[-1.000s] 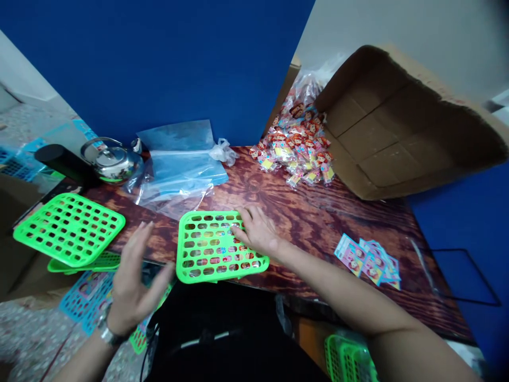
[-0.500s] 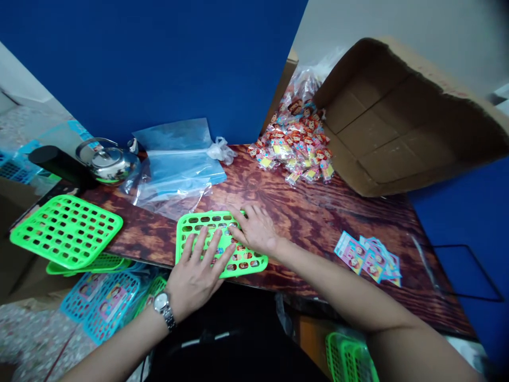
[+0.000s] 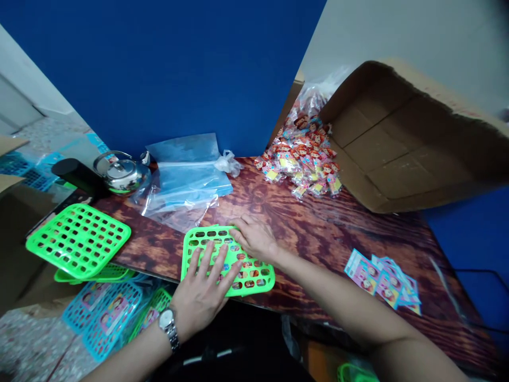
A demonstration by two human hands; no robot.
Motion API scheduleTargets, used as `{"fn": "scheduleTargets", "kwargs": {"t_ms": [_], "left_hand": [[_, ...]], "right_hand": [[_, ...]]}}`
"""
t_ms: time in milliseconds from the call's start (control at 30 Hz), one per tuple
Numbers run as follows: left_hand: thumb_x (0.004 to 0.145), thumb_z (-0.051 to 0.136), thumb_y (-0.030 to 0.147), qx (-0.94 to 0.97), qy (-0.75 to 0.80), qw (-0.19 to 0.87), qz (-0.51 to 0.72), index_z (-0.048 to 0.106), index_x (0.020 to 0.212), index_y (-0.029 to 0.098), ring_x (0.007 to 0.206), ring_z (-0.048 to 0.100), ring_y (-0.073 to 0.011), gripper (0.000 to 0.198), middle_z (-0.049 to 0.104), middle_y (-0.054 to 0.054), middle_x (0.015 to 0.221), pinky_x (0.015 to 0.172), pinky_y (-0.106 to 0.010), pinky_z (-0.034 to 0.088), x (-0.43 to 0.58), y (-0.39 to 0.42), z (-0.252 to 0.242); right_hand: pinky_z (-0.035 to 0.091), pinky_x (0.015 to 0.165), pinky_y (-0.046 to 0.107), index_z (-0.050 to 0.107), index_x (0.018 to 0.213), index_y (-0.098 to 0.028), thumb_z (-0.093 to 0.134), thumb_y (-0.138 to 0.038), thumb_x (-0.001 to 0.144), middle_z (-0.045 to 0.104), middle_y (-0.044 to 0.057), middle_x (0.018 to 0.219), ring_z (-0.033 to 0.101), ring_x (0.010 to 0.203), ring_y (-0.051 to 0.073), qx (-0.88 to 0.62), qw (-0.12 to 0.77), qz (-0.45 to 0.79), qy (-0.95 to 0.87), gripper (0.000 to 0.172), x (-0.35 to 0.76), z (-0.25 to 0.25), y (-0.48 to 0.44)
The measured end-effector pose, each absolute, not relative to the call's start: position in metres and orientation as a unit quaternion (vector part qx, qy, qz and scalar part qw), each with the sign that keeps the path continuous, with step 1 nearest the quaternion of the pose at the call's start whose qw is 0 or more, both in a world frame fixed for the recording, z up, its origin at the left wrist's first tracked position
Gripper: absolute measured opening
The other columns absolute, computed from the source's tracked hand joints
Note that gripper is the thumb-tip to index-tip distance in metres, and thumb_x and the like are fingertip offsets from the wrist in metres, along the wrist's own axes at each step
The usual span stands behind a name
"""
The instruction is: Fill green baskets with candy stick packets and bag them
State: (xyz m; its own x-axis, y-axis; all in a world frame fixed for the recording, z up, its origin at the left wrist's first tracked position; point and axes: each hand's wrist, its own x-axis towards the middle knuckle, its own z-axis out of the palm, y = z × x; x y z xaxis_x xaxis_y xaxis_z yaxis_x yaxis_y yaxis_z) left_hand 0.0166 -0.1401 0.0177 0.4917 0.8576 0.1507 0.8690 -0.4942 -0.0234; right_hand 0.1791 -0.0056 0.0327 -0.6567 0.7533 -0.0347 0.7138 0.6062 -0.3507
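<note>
A green slotted plastic basket lies on the wood-grain table near its front edge, with colourful printed pieces showing through the slots. Spread flat across its left half, fingers apart, is my left hand, with a watch at the wrist. My right hand is at the far right edge of the basket; its fingers curl over the rim and the thumb lies on top. What is under the basket's surface is mostly hidden.
Left stands another green slotted basket, above blue baskets. Behind are plastic bags, a metal kettle and a black cylinder. Wrapped doll-printed packets lie beside a cardboard box. Printed cards lie right.
The view has shifted, so the table sits lower in the picture. My right fingers have moved from lying across the basket's top to curling over its far rim. My left hand stays flat.
</note>
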Motion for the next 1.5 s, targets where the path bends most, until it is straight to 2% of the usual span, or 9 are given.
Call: {"fn": "scheduleTargets", "kwargs": {"t_ms": [233,467,700,800,967,1233,1367,1433,1500], "left_hand": [[0.082,0.052,0.052,-0.863,-0.500,0.039,-0.062,0.019,0.144,0.031,0.135,0.021,-0.0438,0.074,0.028,-0.017,0.148,0.104,-0.061,0.018,0.018,-0.139,0.017],[0.082,0.050,0.055,-0.862,-0.503,0.019,-0.055,0.016,0.145,0.031,0.134,0.021,-0.0440,0.075,0.026,-0.017,0.149,0.105,-0.061,0.018,0.016,-0.137,0.019],[0.084,0.047,0.055,-0.866,-0.497,0.015,-0.054,0.011,0.145,0.035,0.134,0.022,-0.0451,0.074,0.028,-0.018,0.147,0.103,-0.061,0.019,0.015,-0.136,0.020],[0.087,0.044,0.053,-0.868,-0.491,0.028,-0.065,0.008,0.143,0.040,0.132,0.026,-0.0455,0.068,0.029,-0.018,0.146,0.101,-0.060,0.022,0.015,-0.135,0.020],[0.087,0.042,0.053,-0.885,-0.461,0.030,-0.054,0.006,0.144,0.038,0.129,0.029,-0.0479,0.068,0.032,-0.020,0.143,0.099,-0.061,0.024,0.012,-0.130,0.023],[0.083,0.043,0.062,-0.885,-0.461,-0.011,-0.061,0.011,0.142,0.042,0.130,0.029,-0.0448,0.071,0.033,-0.014,0.145,0.100,-0.066,0.015,0.008,-0.123,0.013],[0.080,0.039,0.069,-0.893,-0.442,-0.045,-0.064,0.016,0.142,0.042,0.133,0.024,-0.0434,0.071,0.027,-0.011,0.149,0.101,-0.069,0.009,0.008,-0.121,0.018],[0.084,0.040,0.062,-0.899,-0.430,-0.054,-0.059,0.018,0.142,0.042,0.134,0.022,-0.0409,0.065,0.024,-0.009,0.151,0.102,-0.068,0.008,0.007,-0.121,0.023],[0.089,0.044,0.047,-0.896,-0.437,-0.050,-0.058,0.020,0.141,0.043,0.135,0.021,-0.0379,0.058,0.024,-0.006,0.151,0.103,-0.064,0.010,0.007,-0.120,0.027]], "right_hand": [[0.040,0.067,0.028,0.062,0.097,-0.026,0.038,-0.042,0.093,0.058,0.003,0.093,0.056,0.084,0.017,-0.453,0.052,0.192,-0.869,0.028,0.174,0.036,-0.006],[0.041,0.074,0.027,0.065,0.092,-0.024,0.046,-0.038,0.090,0.062,0.002,0.091,0.057,0.087,0.016,-0.448,0.061,0.260,-0.853,0.023,0.172,0.038,0.001],[0.041,0.077,0.029,0.062,0.111,-0.035,0.046,-0.037,0.091,0.062,0.000,0.099,0.055,0.095,0.018,-0.441,0.073,0.266,-0.854,0.026,0.172,0.037,-0.001],[0.040,0.075,0.029,0.063,0.109,-0.036,0.044,-0.041,0.092,0.061,0.000,0.095,0.054,0.091,0.017,-0.449,0.070,0.235,-0.859,0.027,0.171,0.034,-0.005],[0.037,0.075,0.031,0.063,0.107,-0.034,0.041,-0.040,0.094,0.058,0.002,0.096,0.049,0.095,0.019,-0.445,0.050,0.173,-0.877,0.026,0.169,0.034,-0.009],[0.037,0.077,0.033,0.062,0.104,-0.030,0.036,-0.041,0.095,0.055,0.004,0.094,0.045,0.096,0.021,-0.420,0.006,0.176,-0.890,0.029,0.167,0.035,-0.003],[0.036,0.080,0.035,0.060,0.107,-0.031,0.036,-0.040,0.095,0.054,0.005,0.097,0.044,0.097,0.021,-0.428,0.000,0.167,-0.888,0.029,0.166,0.034,-0.004],[0.036,0.081,0.036,0.060,0.109,-0.032,0.035,-0.042,0.095,0.054,0.005,0.099,0.044,0.098,0.022,-0.431,0.000,0.173,-0.886,0.030,0.166,0.033,-0.005],[0.037,0.080,0.034,0.060,0.109,-0.033,0.032,-0.043,0.095,0.054,0.005,0.100,0.045,0.099,0.022,-0.434,0.005,0.187,-0.881,0.033,0.167,0.033,-0.004]]}}
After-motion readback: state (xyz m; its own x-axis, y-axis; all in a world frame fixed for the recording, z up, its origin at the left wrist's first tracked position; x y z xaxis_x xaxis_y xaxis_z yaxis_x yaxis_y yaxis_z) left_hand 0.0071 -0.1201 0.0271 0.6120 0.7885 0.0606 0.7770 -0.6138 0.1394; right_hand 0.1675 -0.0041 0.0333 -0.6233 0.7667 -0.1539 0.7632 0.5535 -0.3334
